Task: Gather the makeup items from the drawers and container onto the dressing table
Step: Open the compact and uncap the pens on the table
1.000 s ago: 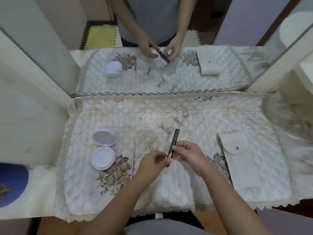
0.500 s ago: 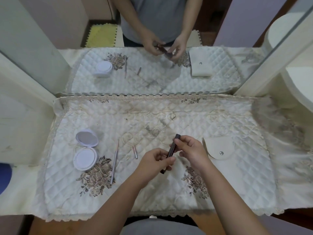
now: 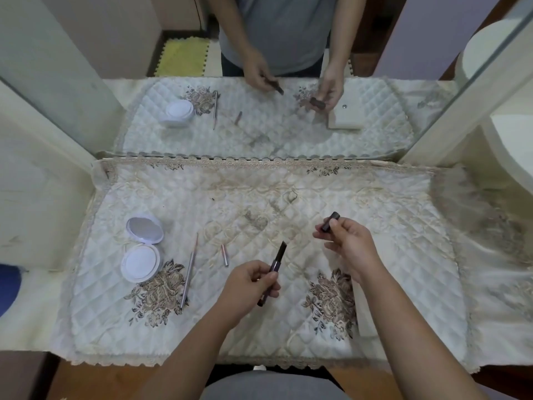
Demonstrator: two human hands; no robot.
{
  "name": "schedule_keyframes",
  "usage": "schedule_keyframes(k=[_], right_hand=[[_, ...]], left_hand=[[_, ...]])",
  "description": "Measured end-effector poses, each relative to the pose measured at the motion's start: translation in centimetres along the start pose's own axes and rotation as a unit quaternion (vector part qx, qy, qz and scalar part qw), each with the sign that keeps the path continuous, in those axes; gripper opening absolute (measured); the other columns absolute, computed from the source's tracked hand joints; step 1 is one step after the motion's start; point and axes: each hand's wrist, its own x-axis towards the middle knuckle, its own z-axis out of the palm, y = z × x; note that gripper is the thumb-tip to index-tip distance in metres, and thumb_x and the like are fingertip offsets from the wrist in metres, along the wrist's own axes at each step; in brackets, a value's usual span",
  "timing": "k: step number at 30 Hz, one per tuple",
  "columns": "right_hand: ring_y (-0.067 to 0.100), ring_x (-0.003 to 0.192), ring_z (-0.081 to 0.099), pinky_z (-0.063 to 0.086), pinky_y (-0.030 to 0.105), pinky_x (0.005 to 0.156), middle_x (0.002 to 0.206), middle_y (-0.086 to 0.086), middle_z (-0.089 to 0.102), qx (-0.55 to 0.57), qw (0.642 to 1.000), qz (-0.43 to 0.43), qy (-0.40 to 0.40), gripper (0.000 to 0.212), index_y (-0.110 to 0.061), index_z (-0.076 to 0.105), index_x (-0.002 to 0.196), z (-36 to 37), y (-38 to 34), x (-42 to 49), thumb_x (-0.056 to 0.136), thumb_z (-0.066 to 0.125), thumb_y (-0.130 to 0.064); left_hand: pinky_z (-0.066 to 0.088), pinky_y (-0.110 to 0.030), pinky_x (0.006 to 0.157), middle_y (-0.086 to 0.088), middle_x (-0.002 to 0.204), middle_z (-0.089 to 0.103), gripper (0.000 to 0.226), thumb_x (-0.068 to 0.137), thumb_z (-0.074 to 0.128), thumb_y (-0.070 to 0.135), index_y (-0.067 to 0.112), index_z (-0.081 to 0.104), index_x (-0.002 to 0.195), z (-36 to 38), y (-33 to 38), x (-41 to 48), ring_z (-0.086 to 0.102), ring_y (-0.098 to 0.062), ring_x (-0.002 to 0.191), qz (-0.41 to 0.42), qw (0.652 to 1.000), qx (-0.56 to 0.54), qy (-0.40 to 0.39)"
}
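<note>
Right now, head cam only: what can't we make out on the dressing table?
- Pouch: mostly behind the right hand and forearm; its flap is not visible.
- Lipstick: lower body hidden in the left hand grip; any label too small to read.
- Cap: partly covered by right fingers.
- Blue object: cut off by the left frame edge, unidentifiable.
- Drawers and container: none in frame.

Compact [image 3: 141, 249] left, pencil [image 3: 189, 275] beside, on cloth [image 3: 288, 197].
</note>
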Motion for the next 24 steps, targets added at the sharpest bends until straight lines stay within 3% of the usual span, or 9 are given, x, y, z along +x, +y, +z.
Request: schedule_keyframes(k=[4,8,12,14,17,21,24], right_hand=[[0.0,0.059,0.066,0.044,0.021,0.058,0.079,-0.001,0.07,-0.045,0.998,0.033,-0.007,0.014,-0.012,0.062,0.079,0.5,2.2,-0.2,0.089,0.052,-0.015],[-0.001,0.048,0.062,0.046,0.01,0.046,0.074,0.003,0.067,-0.107,0.993,0.041,0.01,0.011,-0.002,0.059,0.093,0.9,3.7,0.2,0.084,0.06,-0.009],[0.017,0.07,0.063,0.05,0.027,0.066,0.083,0.008,0.067,-0.211,0.977,0.035,0.015,0.011,-0.012,0.058,0.082,1.2,4.4,0.8,0.079,0.067,-0.019],[0.014,0.07,0.057,0.045,0.025,0.062,0.079,0.002,0.062,-0.265,0.963,0.033,0.018,0.013,-0.015,0.056,0.079,1.6,4.5,0.9,0.079,0.066,-0.024],[0.012,0.068,0.054,0.038,0.022,0.055,0.073,-0.004,0.056,-0.326,0.944,0.036,0.009,0.018,-0.013,0.056,0.081,2.5,4.7,0.8,0.078,0.066,-0.028],[0.018,0.08,0.055,0.043,0.03,0.068,0.085,0.002,0.059,-0.38,0.925,0.029,0.011,0.023,-0.013,0.056,0.086,3.0,5.4,0.9,0.077,0.066,-0.032],[0.016,0.081,0.052,0.041,0.028,0.07,0.089,0.001,0.056,-0.362,0.932,0.027,0.013,0.033,-0.01,0.055,0.101,2.8,5.3,1.0,0.078,0.066,-0.032]], left_hand=[[0.043,-0.012,0.047,-0.005,0.069,0.067,0.013,0.087,0.057,0.012,0.014,0.061,0.075,0.3,-0.6,0.3,0.064,-0.009,0.056,-0.02,0.999,-0.007,0.025],[0.044,-0.02,0.051,0.001,0.063,0.059,0.015,0.084,0.062,0.019,0.018,0.063,0.069,0.4,-1.1,0.8,0.052,-0.011,0.053,-0.04,0.994,0.048,0.089],[0.05,-0.033,0.068,0.004,0.07,0.06,0.007,0.084,0.061,0.023,0.017,0.065,0.081,0.5,-1.2,1.7,0.057,-0.014,0.066,-0.021,0.978,0.16,0.132],[0.049,-0.033,0.073,0.007,0.074,0.058,0.014,0.084,0.061,0.024,0.015,0.065,0.093,0.8,-1.3,1.9,0.057,-0.015,0.074,-0.005,0.966,0.212,0.147],[0.047,-0.032,0.073,0.0,0.088,0.064,0.018,0.084,0.058,0.027,0.015,0.062,0.098,1.3,-1.5,1.9,0.057,-0.016,0.08,0.01,0.946,0.28,0.161],[0.043,-0.03,0.071,-0.006,0.099,0.061,0.022,0.085,0.057,0.031,0.012,0.058,0.096,1.7,-2.0,2.1,0.057,-0.02,0.087,0.025,0.922,0.353,0.155],[0.043,-0.031,0.069,-0.005,0.099,0.059,0.025,0.084,0.057,0.035,0.012,0.056,0.094,1.7,-2.0,2.2,0.056,-0.021,0.086,0.025,0.91,0.387,0.146]])
